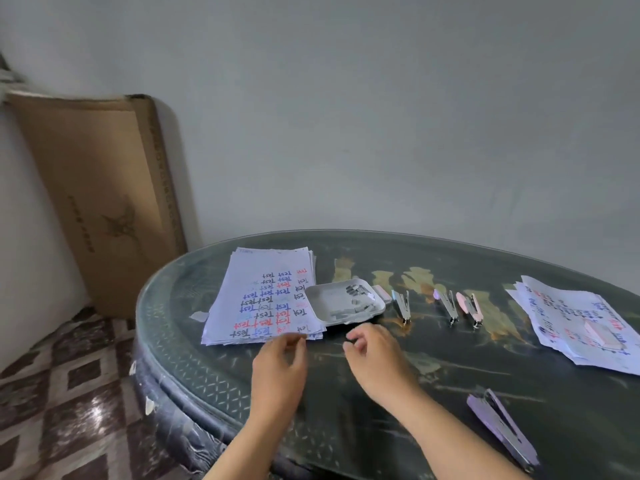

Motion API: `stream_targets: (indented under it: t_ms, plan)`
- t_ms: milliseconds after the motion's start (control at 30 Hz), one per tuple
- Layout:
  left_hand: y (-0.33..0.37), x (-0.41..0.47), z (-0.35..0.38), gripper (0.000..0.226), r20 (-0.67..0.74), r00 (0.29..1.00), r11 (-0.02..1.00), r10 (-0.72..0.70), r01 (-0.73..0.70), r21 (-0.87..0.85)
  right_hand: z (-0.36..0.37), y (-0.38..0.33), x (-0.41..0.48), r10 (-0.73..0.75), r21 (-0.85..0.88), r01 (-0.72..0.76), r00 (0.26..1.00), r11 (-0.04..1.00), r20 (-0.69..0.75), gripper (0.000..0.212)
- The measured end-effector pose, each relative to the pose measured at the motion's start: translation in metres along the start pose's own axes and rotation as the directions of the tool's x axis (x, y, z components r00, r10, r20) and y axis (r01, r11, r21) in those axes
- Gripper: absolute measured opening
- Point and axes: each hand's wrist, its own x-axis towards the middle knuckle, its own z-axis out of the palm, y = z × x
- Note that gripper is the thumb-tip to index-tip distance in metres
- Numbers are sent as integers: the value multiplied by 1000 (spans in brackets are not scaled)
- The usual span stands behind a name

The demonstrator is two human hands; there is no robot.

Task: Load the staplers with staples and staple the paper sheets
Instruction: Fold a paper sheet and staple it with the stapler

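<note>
Head cam is looking down at a round bench [460, 375]. Left hand [280, 368] is reaching at the near edge of the paper stack [266, 292] with its fingers curled, but it's too blurry to tell if it's pinching a sheet. Right hand [377, 358] is hovering just in front of the white tray [322, 306] of staples [360, 291], fingers loosely curled, holding nothing. Three small staplers [450, 306] are lying in a row right of the tray. A purple stapler [502, 427] is lying open near the front edge, and more sheets [581, 327] are sitting far right.
</note>
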Motion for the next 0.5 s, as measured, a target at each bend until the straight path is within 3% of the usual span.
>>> stream_targets:
  t_ms: [167,367,500]
  plan:
    - [-48,92,-55,31,-194,968,946,-160,206,251,59,-47,69,-175,-171,223,951,960,254,32]
    - [-79,160,-68,72,-63,930,825,-361,351,443,96,-51,125,-164,-435,306,928,847,333,24]
    - [-88,179,-60,60,-43,923,770,-383,345,536,101,-37,137,-174,-525,342,923,779,342,30]
